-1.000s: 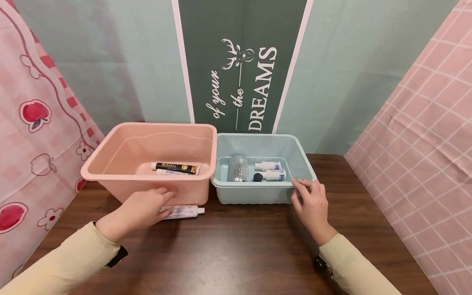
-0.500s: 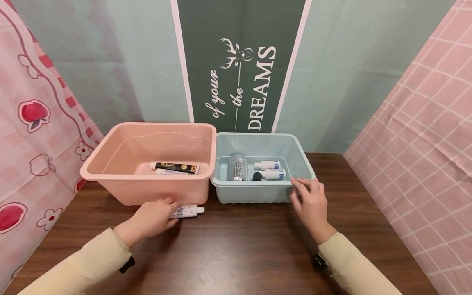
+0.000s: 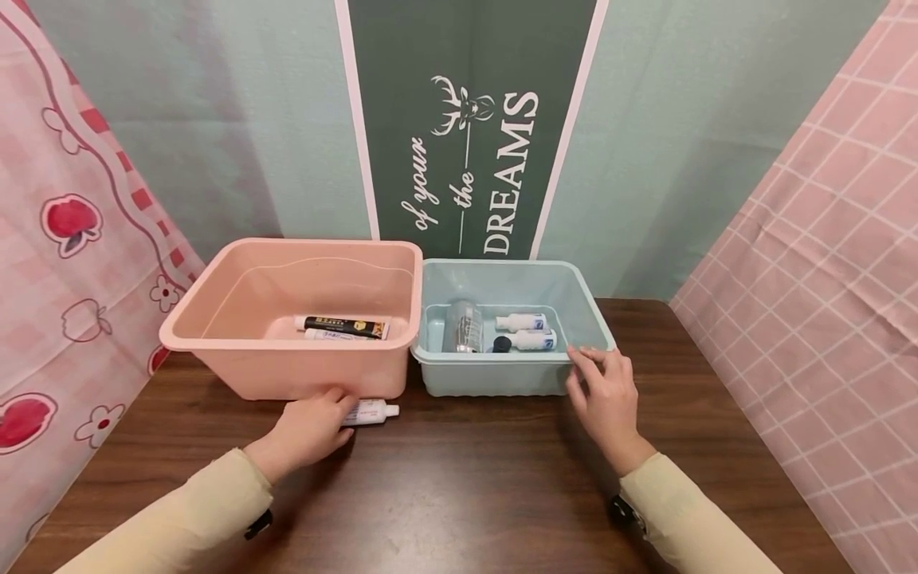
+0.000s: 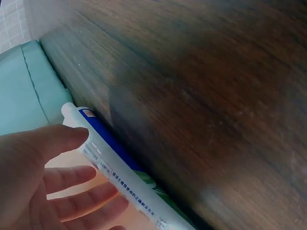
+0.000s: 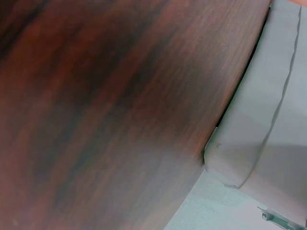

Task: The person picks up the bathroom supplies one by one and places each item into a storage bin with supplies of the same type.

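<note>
My left hand [image 3: 310, 426] reaches over a white toothpaste tube [image 3: 370, 412] lying on the table in front of the pink bin [image 3: 323, 363]. In the left wrist view the thumb and spread fingers [image 4: 79, 196] overlap the near side of the tube [image 4: 124, 177], which shows a blue and green face; whether they touch it I cannot tell. My right hand [image 3: 606, 399] rests with loosely bent fingers on the front right rim of the blue bin [image 3: 495, 376]. The right wrist view shows that bin's wall [image 5: 259, 120] but not the hand.
Inside the pink bin lie a black tube [image 3: 347, 325] and a white tube [image 3: 333, 336]. The blue bin holds a clear bottle [image 3: 466, 327], two white bottles [image 3: 534, 340] and a black cap [image 3: 501, 344]. Both bins stand side by side on a dark wooden table [image 3: 459, 486].
My left hand has moved right along the tube, covering more of it, and its forearm followed. The tube has hardly moved. The right hand stays on the blue bin's rim.
</note>
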Action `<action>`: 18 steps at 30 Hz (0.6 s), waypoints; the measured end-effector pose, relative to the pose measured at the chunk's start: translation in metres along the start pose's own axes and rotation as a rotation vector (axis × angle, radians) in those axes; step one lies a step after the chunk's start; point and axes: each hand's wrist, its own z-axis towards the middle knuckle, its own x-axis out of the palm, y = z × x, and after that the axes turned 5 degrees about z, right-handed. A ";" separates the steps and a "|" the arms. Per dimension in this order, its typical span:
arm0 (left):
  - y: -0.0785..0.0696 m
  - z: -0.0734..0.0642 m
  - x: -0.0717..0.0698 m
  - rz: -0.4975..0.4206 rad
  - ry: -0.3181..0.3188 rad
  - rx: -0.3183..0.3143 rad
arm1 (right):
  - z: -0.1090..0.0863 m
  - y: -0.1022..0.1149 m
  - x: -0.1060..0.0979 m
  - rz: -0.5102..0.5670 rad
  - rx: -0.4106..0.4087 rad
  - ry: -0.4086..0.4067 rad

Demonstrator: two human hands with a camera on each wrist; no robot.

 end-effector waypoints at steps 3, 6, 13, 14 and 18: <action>-0.002 -0.001 0.001 0.002 0.020 -0.006 | 0.000 0.001 0.000 0.005 0.001 0.003; -0.003 -0.001 0.000 0.000 0.044 0.001 | 0.000 0.000 0.001 0.003 -0.004 -0.002; -0.003 -0.001 -0.001 -0.036 0.080 0.006 | 0.000 -0.001 0.002 -0.001 -0.007 -0.004; -0.003 -0.001 0.000 -0.041 0.085 0.006 | 0.000 -0.002 0.001 -0.003 -0.006 -0.002; -0.005 -0.002 0.003 -0.044 0.136 -0.001 | -0.001 -0.001 0.000 -0.007 -0.002 0.006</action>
